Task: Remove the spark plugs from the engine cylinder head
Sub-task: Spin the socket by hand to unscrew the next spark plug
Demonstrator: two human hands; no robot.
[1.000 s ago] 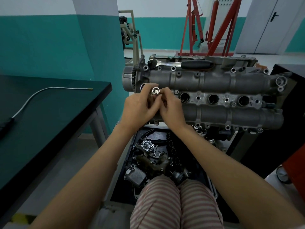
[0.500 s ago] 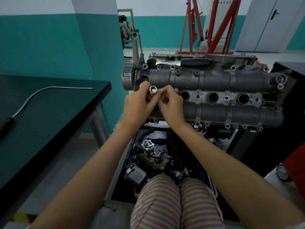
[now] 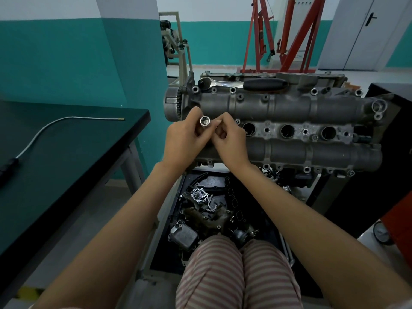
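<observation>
Near: open tray of loose dark engine parts [image 3: 207, 210] sits directly under the hands; above it the left hand [image 3: 185, 139] grips a shiny silver tubular spark plug socket [image 3: 204, 122], open end up, while the right hand [image 3: 229, 141] pinches at its side. Behind them: grey cast-aluminium cylinder head [image 3: 289, 152] with three empty-looking dark plug wells [image 3: 287, 131]; plugs not visible, leftmost well hidden. Far edge: chrome black-handled ratchet [image 3: 245, 84], unsecured. Risk: a slipped socket drops into the tray or a well.
</observation>
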